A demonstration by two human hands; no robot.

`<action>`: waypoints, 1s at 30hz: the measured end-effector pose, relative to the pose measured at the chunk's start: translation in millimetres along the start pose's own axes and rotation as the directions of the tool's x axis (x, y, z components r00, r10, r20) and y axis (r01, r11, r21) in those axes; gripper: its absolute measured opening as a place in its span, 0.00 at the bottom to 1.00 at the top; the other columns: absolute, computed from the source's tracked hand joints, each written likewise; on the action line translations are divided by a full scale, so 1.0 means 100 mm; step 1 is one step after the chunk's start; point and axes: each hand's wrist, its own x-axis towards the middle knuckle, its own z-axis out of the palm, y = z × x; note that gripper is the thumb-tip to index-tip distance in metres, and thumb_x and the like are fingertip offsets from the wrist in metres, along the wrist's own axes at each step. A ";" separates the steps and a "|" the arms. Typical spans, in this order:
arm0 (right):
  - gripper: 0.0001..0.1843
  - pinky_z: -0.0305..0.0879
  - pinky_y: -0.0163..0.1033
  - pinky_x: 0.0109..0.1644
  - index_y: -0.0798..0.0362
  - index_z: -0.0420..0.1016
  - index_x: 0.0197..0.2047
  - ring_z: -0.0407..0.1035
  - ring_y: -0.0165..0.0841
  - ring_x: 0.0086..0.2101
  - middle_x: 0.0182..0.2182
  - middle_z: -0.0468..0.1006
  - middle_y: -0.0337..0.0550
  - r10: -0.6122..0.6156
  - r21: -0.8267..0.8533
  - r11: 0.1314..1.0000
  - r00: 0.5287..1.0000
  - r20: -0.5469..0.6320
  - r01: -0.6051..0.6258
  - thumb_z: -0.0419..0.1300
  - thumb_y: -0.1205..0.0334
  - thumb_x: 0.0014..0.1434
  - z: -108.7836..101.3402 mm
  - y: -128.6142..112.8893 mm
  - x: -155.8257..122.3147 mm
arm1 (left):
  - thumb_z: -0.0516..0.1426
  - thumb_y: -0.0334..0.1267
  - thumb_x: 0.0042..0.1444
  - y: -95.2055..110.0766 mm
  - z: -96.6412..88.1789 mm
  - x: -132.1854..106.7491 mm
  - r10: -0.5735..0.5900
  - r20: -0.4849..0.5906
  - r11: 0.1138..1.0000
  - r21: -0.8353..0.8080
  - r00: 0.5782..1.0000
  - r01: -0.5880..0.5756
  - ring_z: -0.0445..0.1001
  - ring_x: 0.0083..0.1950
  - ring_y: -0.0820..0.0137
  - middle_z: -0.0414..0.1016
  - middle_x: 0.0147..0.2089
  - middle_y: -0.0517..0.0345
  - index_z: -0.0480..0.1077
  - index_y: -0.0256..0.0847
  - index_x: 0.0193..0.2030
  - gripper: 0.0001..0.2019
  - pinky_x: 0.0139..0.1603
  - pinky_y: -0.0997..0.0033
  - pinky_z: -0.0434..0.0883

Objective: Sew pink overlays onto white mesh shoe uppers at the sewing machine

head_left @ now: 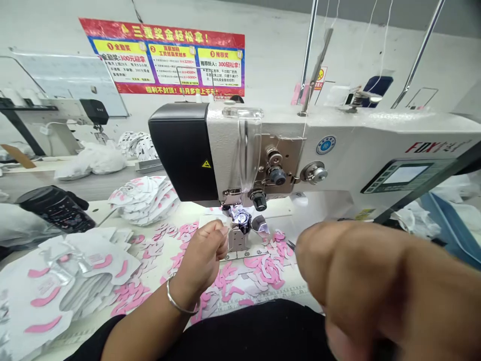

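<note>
My left hand (208, 249), with a bangle (179, 299) on its wrist, is closed beside the needle area of the sewing machine (233, 145). Its fingertips face the open hook housing (240, 220); whatever they may pinch is hidden. Close to the camera on the right, my right hand (361, 271) is raised with curled fingers, partly blurred; I cannot make out what is inside it. Many pink and white cut pieces (263, 265) lie around the machine's base. Small dark scissors or snips (291, 244) show partly behind my right hand.
Stacks of white pieces with pink curved patches (41, 301) and a further stack (145, 198) stand on the left. A black patterned tumbler (58, 208) lies behind them. A blue bin (454, 225) is at the right. Another sewing machine (56, 123) stands at the back left.
</note>
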 end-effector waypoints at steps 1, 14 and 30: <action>0.08 0.70 0.31 0.33 0.31 0.77 0.46 0.69 0.24 0.23 0.22 0.73 0.29 -0.051 0.023 0.998 0.999 0.015 0.050 0.58 0.52 0.66 0.06 0.14 0.00 | 0.57 0.39 0.58 -0.01 -0.01 0.00 0.000 0.002 1.000 0.014 1.000 0.000 0.46 0.21 0.77 0.49 0.19 0.69 0.53 0.42 0.23 0.17 0.22 0.73 0.46; 0.18 0.67 0.35 0.33 0.48 0.70 0.58 0.67 0.27 0.28 0.36 0.76 0.40 0.431 0.446 0.812 0.902 -0.026 -0.376 0.50 0.53 0.70 1.00 1.21 0.00 | 0.53 0.45 0.61 -0.14 -0.07 -0.05 -0.081 0.118 0.979 0.197 0.990 0.057 0.49 0.22 0.76 0.53 0.19 0.67 0.64 0.40 0.26 0.15 0.23 0.73 0.51; 0.15 0.66 0.37 0.41 0.52 0.72 0.37 0.70 0.33 0.34 0.33 0.76 0.42 0.172 -0.240 0.957 0.985 0.010 -0.164 0.47 0.75 0.57 1.07 1.38 -0.06 | 0.58 0.47 0.60 0.30 0.11 -0.01 0.144 0.084 0.951 0.263 0.986 -0.162 0.68 0.33 0.71 0.71 0.31 0.58 0.73 0.41 0.31 0.13 0.36 0.70 0.66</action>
